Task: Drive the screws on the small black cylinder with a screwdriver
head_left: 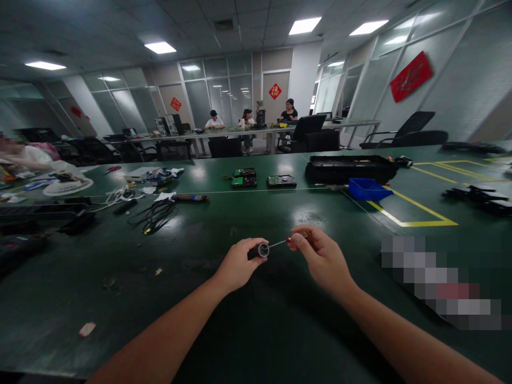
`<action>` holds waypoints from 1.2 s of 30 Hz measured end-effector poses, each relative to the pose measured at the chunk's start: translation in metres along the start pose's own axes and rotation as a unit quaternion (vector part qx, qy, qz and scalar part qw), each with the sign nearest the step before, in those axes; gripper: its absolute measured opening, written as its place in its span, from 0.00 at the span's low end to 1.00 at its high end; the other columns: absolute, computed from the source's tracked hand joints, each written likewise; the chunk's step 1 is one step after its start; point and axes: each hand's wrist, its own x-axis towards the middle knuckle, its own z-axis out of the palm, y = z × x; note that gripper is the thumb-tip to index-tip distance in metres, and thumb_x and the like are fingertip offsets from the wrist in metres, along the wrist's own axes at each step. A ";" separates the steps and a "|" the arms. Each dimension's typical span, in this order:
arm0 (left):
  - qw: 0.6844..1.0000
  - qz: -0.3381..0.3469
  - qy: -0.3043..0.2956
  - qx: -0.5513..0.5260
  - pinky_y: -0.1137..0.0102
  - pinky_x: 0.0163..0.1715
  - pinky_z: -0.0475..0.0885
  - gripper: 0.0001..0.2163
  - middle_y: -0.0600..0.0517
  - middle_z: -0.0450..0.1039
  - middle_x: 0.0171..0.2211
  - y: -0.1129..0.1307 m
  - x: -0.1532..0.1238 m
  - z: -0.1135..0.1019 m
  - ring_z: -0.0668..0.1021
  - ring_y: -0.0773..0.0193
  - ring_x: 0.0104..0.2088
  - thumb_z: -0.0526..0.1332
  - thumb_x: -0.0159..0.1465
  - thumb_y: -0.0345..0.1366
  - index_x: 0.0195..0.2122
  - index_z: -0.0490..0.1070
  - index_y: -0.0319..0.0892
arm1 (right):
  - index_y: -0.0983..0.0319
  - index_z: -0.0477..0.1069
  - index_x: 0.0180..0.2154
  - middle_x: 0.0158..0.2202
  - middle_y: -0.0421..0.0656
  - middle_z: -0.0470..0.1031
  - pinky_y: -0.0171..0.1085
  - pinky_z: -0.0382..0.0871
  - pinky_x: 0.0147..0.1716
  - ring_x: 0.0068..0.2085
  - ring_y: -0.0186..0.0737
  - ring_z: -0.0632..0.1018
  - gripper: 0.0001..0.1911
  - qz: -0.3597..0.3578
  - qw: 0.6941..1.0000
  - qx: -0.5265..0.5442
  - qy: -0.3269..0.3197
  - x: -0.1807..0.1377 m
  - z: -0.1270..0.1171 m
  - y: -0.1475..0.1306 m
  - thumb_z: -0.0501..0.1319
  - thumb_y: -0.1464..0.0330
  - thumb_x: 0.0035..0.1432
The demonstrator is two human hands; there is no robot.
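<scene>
My left hand (237,265) is closed around a dark cylindrical part (263,249) with a pale metal ring at its open end, which faces right. Between the fingers of my right hand (323,260) is a screwdriver (288,239) with a reddish, partly clear handle. Its thin shaft points left, and the tip reaches the ringed end of the cylinder; how far in it goes I cannot tell. Both hands are just above the green tabletop (192,298).
Ahead lie green circuit boards (244,178), a hard drive (281,181), a long black casing (352,169) and a blue bin (367,189). Black cables (154,216) and a white fan grille (68,186) are leftward. A blurred-out object (440,282) lies at right. People sit farther back.
</scene>
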 end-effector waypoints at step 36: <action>0.998 0.021 0.053 0.022 0.61 0.57 0.66 0.19 0.52 0.75 0.51 -0.006 0.002 -0.003 0.75 0.59 0.52 0.66 0.61 0.28 0.54 0.73 0.49 | 0.61 0.75 0.37 0.28 0.43 0.77 0.39 0.68 0.30 0.30 0.41 0.77 0.16 0.016 0.997 -0.081 0.010 0.003 -0.006 -0.004 0.60 0.55 0.62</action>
